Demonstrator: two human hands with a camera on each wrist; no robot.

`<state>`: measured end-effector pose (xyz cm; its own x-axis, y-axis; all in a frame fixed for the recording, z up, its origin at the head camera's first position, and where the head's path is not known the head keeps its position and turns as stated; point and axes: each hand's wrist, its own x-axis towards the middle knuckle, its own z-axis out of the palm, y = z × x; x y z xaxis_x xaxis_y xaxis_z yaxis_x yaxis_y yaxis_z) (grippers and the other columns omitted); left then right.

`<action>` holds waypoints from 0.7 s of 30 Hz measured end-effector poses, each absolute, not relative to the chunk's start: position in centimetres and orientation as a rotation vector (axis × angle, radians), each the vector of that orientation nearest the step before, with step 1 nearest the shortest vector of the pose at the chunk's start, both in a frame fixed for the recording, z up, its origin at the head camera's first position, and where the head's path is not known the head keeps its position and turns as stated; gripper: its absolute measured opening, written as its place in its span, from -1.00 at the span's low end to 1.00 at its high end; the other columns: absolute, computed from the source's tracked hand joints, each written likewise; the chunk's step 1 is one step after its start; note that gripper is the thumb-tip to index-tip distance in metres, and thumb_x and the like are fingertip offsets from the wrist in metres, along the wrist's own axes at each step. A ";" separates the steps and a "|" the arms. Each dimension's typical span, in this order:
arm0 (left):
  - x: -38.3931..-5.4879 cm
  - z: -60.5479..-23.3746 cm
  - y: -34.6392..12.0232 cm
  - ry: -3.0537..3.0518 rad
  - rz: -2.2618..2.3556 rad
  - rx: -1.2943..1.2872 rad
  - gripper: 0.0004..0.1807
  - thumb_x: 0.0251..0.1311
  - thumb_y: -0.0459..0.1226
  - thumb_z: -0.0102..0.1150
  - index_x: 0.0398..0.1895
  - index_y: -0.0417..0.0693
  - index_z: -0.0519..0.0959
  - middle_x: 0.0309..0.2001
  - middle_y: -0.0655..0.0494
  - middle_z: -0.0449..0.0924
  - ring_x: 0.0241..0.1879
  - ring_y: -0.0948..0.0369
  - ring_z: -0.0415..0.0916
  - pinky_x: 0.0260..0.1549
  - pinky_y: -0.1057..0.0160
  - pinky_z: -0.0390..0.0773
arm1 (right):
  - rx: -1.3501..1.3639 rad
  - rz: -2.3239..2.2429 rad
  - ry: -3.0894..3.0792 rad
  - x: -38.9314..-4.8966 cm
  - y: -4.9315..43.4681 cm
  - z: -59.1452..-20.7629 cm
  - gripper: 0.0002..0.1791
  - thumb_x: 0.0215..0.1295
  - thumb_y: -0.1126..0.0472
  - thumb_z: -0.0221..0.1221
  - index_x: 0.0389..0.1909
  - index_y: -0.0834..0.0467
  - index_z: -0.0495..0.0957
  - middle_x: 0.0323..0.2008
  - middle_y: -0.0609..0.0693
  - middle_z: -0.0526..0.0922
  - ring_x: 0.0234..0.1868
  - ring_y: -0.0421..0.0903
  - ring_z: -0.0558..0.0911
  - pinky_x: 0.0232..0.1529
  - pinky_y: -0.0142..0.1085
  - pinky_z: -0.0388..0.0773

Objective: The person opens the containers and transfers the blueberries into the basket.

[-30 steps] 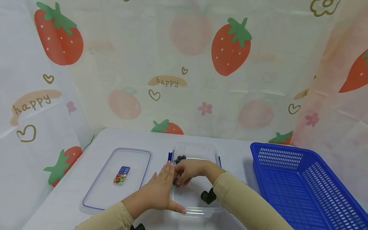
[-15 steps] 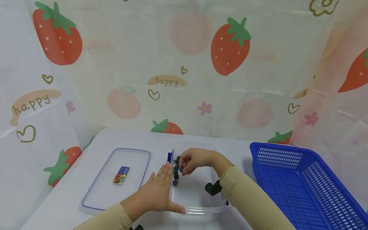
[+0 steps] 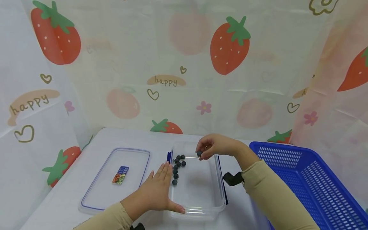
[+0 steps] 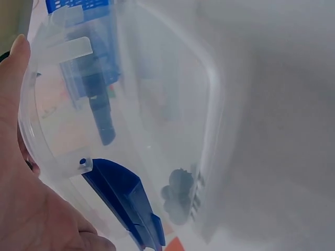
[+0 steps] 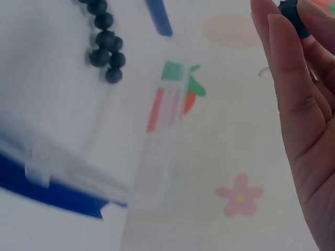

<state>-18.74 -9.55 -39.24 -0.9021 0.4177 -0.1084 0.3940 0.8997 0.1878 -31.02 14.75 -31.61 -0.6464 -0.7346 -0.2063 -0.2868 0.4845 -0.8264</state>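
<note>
In the head view a clear plastic container (image 3: pixel 205 210) with blue side clips stands on the white table. Several dark blueberries (image 3: pixel 175 171) lie in it along the left wall and in the far left corner; the right wrist view also shows these blueberries (image 5: pixel 104 40). My left hand (image 3: pixel 155 193) rests against the container's left rim, fingers extended and thumb at the near corner. Over the far right part of the container, my right hand (image 3: pixel 221 147) pinches one blueberry (image 3: pixel 199 153) between thumb and fingertips; the right wrist view shows that blueberry (image 5: pixel 294 18) partly covered by fingers.
Left of the container lies a clear lid (image 3: pixel 97 199) with a blue seal and a colourful label (image 3: pixel 120 175). A blue plastic basket (image 3: pixel 319 155) stands to the right, partly behind the right sleeve (image 3: pixel 276 191). A strawberry-print cloth (image 3: pixel 172 105) hangs behind the table.
My right hand has picked a blueberry from the group at the left wall, lifted it and carried it right and away from me. My left hand has stayed at the rim.
</note>
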 end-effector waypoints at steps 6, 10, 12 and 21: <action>-18.7 -39.2 -9.6 2.915 0.236 0.632 0.49 -0.50 0.60 -0.06 0.41 -0.28 -0.13 0.42 -0.20 -0.25 0.40 -0.07 -0.28 0.22 -0.20 -0.03 | -0.829 -1.137 2.181 -30.6 18.4 -30.5 -0.81 0.13 0.34 0.22 -0.21 0.28 0.54 -0.31 0.16 0.64 -0.25 0.01 0.63 -0.15 -0.14 0.56; -18.6 -39.1 -9.6 2.917 0.253 0.641 0.50 -0.51 0.60 -0.07 0.40 -0.29 -0.12 0.42 -0.22 -0.24 0.39 -0.07 -0.27 0.22 -0.20 -0.02 | -0.835 -1.159 2.203 -30.4 21.4 -30.0 -0.80 0.14 0.32 0.22 -0.21 0.29 0.54 -0.25 0.24 0.62 -0.21 0.04 0.62 -0.11 -0.17 0.54; -18.6 -39.0 -9.7 2.917 0.260 0.643 0.50 -0.52 0.61 -0.07 0.40 -0.30 -0.11 0.41 -0.22 -0.23 0.39 -0.08 -0.26 0.22 -0.20 -0.01 | -0.826 -1.155 2.238 -30.2 23.0 -29.7 -0.80 0.14 0.30 0.22 -0.21 0.28 0.55 -0.24 0.27 0.62 -0.20 0.04 0.62 -0.11 -0.20 0.54; -18.4 -38.6 -9.6 2.915 0.272 0.645 0.49 -0.50 0.59 -0.05 0.39 -0.31 -0.10 0.41 -0.23 -0.21 0.39 -0.09 -0.23 0.22 -0.20 0.00 | -0.739 -1.279 2.357 -28.3 30.8 -29.9 -0.65 0.19 0.28 0.19 -0.07 0.40 0.44 -0.21 0.18 0.61 -0.18 0.00 0.62 -0.14 -0.17 0.55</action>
